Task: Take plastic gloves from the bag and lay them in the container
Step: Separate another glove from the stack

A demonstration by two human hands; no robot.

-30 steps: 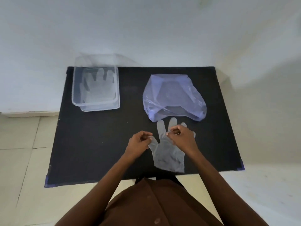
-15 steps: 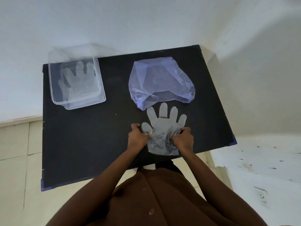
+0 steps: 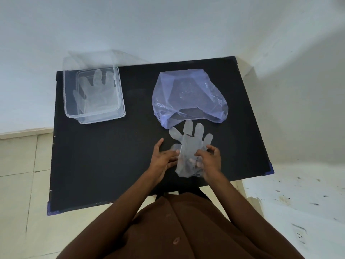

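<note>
Hands meet over a clear glove (image 3: 188, 146) lying flat on the black table (image 3: 97, 165). The left hand (image 3: 164, 159) is spread open, palm down, its fingertips on the glove's left edge near the cuff. The right hand (image 3: 211, 161) has its fingers curled onto the glove's right edge, seemingly pinching the plastic. The glove's fingers point away from the person, their tips touching the mouth of the bluish bag (image 3: 188, 96) just beyond. Well to the left, at the far corner, the container (image 3: 121, 101) holds another glove (image 3: 97, 90).
</note>
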